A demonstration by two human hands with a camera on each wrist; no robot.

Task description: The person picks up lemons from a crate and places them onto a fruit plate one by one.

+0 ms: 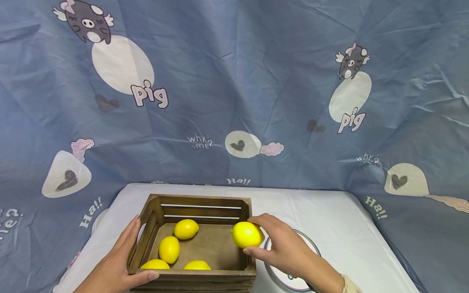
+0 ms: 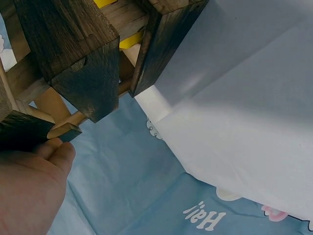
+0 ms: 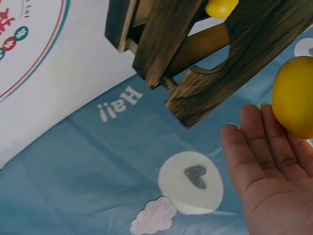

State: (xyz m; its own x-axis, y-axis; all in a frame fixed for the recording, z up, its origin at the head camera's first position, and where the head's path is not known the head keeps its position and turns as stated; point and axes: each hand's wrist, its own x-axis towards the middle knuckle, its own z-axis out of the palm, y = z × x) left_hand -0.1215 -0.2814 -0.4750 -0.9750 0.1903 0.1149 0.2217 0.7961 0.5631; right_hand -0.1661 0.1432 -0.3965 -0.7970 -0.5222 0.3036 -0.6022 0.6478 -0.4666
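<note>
A brown slatted wooden crate [image 1: 205,201] stands at the table's front, with several yellow lemons inside, among them one lemon [image 1: 186,229] towards the back and another lemon [image 1: 169,250] at the left. My left hand [image 1: 113,262] holds the crate's front left corner, fingers along the left side and thumb at the front rim. Over the crate's right wall, my right hand [image 1: 283,244] pinches a lemon [image 1: 247,235] between thumb and fingers. In the right wrist view this lemon [image 3: 296,98] is beside the fingers, and the thumb is out of sight.
A round white plate [image 1: 309,241] with a teal and red rim sits right of the crate, partly hidden beneath my right hand. White cloth [image 1: 340,228] covers the table. Behind it hangs a blue curtain [image 1: 198,101] with pig prints.
</note>
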